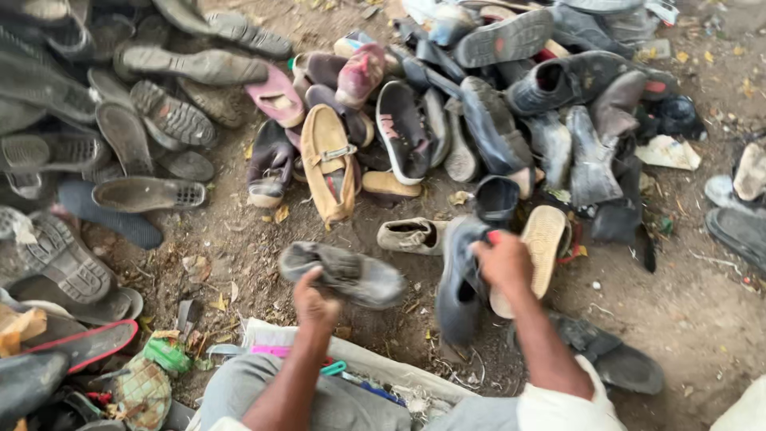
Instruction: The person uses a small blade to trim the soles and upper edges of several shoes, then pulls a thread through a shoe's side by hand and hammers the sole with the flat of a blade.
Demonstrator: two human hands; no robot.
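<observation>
— What have you got hold of there?

— My left hand is closed round the heel end of a worn grey shoe, lifted clear of the dirt ground in front of my knees. My right hand has its fingers clamped on the top of a dark blue-grey shoe, which hangs toe-down just beside a tan-soled shoe.

— And the rest?

— A big shoe pile lies ahead, loose soles to my left, a tan loafer between them.

— How would you handle these two well?

— I'd judge a firm grip near each heel works best, holding them side by side and apart from the heap so nothing snags.
</observation>
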